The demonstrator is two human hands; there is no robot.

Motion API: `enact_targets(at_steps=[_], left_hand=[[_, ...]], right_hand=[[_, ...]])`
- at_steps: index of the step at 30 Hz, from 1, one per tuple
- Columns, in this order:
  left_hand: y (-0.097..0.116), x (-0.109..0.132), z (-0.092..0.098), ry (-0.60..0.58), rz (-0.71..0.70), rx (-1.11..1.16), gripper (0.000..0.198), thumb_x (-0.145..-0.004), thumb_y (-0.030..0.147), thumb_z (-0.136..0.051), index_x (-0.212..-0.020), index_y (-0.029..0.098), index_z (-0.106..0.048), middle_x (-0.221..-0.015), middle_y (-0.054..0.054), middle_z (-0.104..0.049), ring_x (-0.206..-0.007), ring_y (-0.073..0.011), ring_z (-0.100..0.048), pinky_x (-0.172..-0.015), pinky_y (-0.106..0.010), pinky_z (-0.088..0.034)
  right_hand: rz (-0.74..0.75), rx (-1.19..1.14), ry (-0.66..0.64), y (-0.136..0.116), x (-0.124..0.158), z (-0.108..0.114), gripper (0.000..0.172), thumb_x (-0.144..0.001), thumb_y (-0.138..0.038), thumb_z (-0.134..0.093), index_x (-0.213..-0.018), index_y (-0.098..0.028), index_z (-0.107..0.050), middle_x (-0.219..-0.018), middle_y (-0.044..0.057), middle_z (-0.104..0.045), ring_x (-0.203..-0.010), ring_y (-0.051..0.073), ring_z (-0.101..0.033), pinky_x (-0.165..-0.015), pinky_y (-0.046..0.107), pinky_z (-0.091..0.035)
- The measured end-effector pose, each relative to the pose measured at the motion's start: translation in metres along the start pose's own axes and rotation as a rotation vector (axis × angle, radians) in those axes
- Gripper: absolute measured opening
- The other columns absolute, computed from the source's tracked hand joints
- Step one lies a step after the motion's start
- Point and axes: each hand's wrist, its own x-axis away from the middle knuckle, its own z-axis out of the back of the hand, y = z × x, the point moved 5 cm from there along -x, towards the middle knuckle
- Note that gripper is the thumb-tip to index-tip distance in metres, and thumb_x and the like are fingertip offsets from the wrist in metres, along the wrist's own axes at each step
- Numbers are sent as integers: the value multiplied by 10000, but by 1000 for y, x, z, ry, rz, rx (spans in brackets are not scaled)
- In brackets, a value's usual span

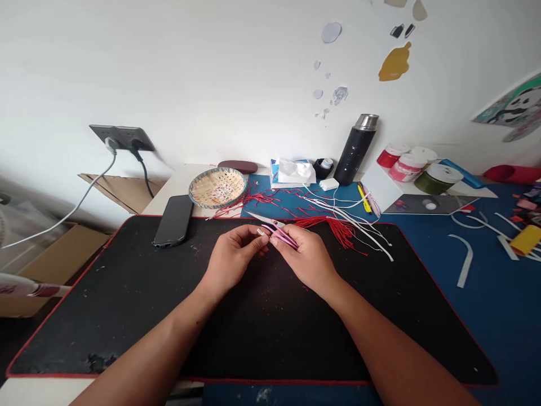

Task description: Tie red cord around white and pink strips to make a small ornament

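My left hand [232,252] is closed, with a small white piece [261,232] pinched between thumb and fingertips. My right hand [310,256] is closed around pink tweezers [285,239], whose tips point up and left, towards the white piece. The two hands nearly meet above the black mat [270,327]. Just beyond the fingers lie scissors [264,219] with a silver blade; the rest of them is partly hidden by my right hand. A bundle of red cords [338,228] and several white cords [359,220] lie behind my right hand.
A woven basket [196,200] holding small beads stands at the back left, near a black phone [173,220]. Along the wall are a tissue pack [293,172], a black flask [357,149] and paint jars [439,179] on a box. Paper strips [465,262] lie right.
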Motion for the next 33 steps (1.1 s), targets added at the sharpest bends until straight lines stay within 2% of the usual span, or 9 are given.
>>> enact_targets(at_steps=[3,6,9,12,16,20,28,33], left_hand=[[3,2,1,29,-80,-151,216,-864,413,-785,-907,201,-800,-816,-38,-768,-742,-201,-674,-722,-294,-525],[10,6,0,46,-215,-360,119,-903,329,-744,-930,247,-826,-890,-36,-804,-803,-227,-701,-757,-302,-512],[13,7,-2,38,-292,-464,113,-906,276,-733,-946,276,-839,-934,-30,-815,-847,-238,-714,-784,-307,-503],[8,5,0,50,-199,-369,102,-891,310,-747,-909,248,-826,-853,-31,-797,-773,-221,-693,-742,-302,-505],[-1,1,1,36,-25,-36,259,-814,436,-834,-884,191,-793,-807,-40,-760,-698,-187,-665,-687,-294,-528],[-4,-1,-1,17,52,162,327,-748,448,-904,-878,176,-780,-760,-36,-738,-672,-163,-658,-631,-263,-509],[-1,0,-1,29,46,149,338,-734,457,-912,-850,168,-781,-790,-43,-735,-679,-160,-649,-660,-284,-539],[1,0,-1,23,36,112,336,-741,471,-903,-824,173,-773,-767,-39,-729,-679,-165,-650,-650,-282,-540]], right_hand=[[15,67,-7,0,0,0,136,-975,-321,-640,-925,-218,-713,-805,21,-739,-714,189,-641,-662,284,-422],[39,132,-25,0,0,0,126,-979,-301,-627,-912,-226,-704,-787,24,-731,-694,192,-631,-647,290,-399],[49,198,-41,1,0,-3,143,-980,-279,-618,-867,-227,-689,-751,22,-712,-654,186,-601,-624,296,-368],[18,156,-27,2,0,-3,116,-970,-290,-633,-895,-226,-694,-775,22,-723,-670,187,-609,-635,291,-389],[-26,-23,-6,1,0,-2,179,-982,-368,-625,-968,-208,-704,-859,25,-743,-741,185,-634,-672,274,-443],[-50,-122,-2,-1,-1,0,213,-971,-394,-637,-1005,-194,-704,-907,25,-744,-800,186,-652,-724,272,-471],[-30,-92,14,-2,-1,0,177,-969,-370,-632,-932,-206,-688,-844,23,-737,-755,185,-647,-690,273,-461],[-2,-39,24,-1,1,0,161,-973,-367,-638,-965,-217,-693,-856,24,-743,-753,189,-650,-697,283,-462]])
